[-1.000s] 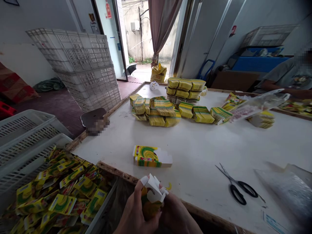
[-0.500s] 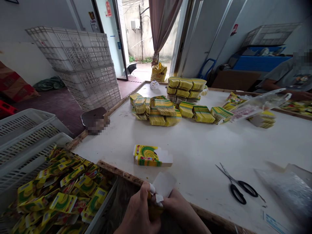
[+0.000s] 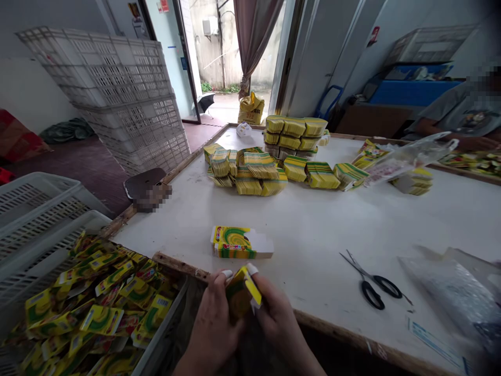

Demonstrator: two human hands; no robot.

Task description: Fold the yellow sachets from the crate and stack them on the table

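Both hands meet at the near edge of the worktop (image 3: 313, 230), closed around one small yellow carton (image 3: 239, 295). The left hand (image 3: 211, 329) wraps its fingers round the carton's left side, thumb up at the top corner. The right hand (image 3: 277, 321) grips the right side, its thumb tip pressed on the carton's upper end, where the flaps lie shut. The carton is held just off the worktop's wooden rim, tilted slightly.

Just beyond the hands a stack of flat cartons (image 3: 238, 243) lies on the white surface, near but not touching them. A pair of scissors (image 3: 371, 282) lies to the right, well apart, with a clear plastic bag (image 3: 454, 292) further right. Bundles of flat cartons (image 3: 274, 167) sit across the far side. Between these and the near stack the surface is bare.

Left of the hands, below the worktop's edge, a white crate (image 3: 94, 224) holds many folded cartons (image 3: 97, 308). Another person's arm (image 3: 434, 128) rests at the far right corner.
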